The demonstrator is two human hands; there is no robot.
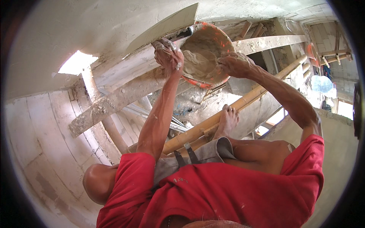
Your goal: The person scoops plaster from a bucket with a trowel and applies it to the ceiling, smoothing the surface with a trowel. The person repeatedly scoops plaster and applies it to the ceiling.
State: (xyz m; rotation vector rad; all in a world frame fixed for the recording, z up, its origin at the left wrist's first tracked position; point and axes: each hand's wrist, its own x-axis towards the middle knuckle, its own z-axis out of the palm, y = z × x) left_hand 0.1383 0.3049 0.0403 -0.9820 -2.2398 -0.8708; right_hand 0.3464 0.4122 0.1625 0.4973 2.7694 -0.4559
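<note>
My left hand (167, 55), smeared with plaster, is closed around a long, flat plastering trowel (167, 27) with a dark handle. The pale blade tilts up to the right, beside the bucket's left rim. An orange bucket (203, 84), crusted with plaster, stands in front of me with its mouth toward me. Wet, beige plaster (197, 62) lies inside it. My right hand (236, 64) is at the bucket's right side, fingers curled over the rim area; whether it grips the rim or something inside is hidden.
A plaster-spattered plank (114, 102) runs behind the bucket, and a bamboo pole (216, 119) crosses below it. My bare foot (228, 119) rests against the pole. A pale block wall (49, 144) stands left; a smooth plastered surface (91, 26) lies above. The floor is far below.
</note>
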